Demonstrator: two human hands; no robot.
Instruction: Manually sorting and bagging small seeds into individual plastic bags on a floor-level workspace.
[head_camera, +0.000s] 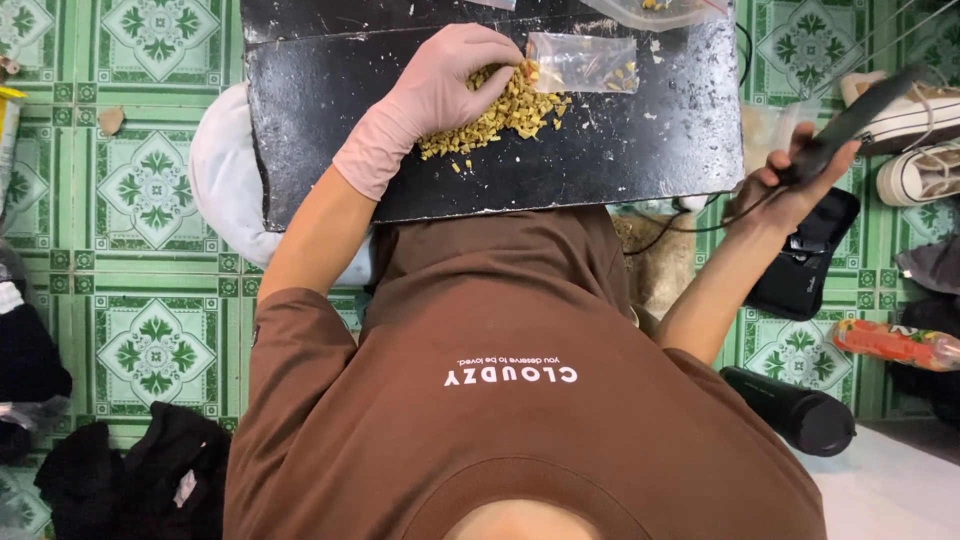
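Note:
My left hand (445, 85), in a pale pink glove, rests on a heap of small yellow pieces (505, 125) on a black board (620, 150). Its fingers curl around some pieces at the heap's far edge. A small clear plastic bag (585, 62) holding a few of the same pieces lies right beside the fingertips. My bare right hand (790, 190) is off the board's right edge, above the tiled floor. It grips a slim dark device (850, 120) that has a thin cable hanging from it.
Another clear bag (660, 12) lies at the board's far edge. A white cushion (225, 185) sits under the board's left side. To the right are a black pouch (800, 275), a black bottle (790, 410), white shoes (920, 140) and an orange packet (895, 343). Dark clothes (150, 470) lie at the lower left.

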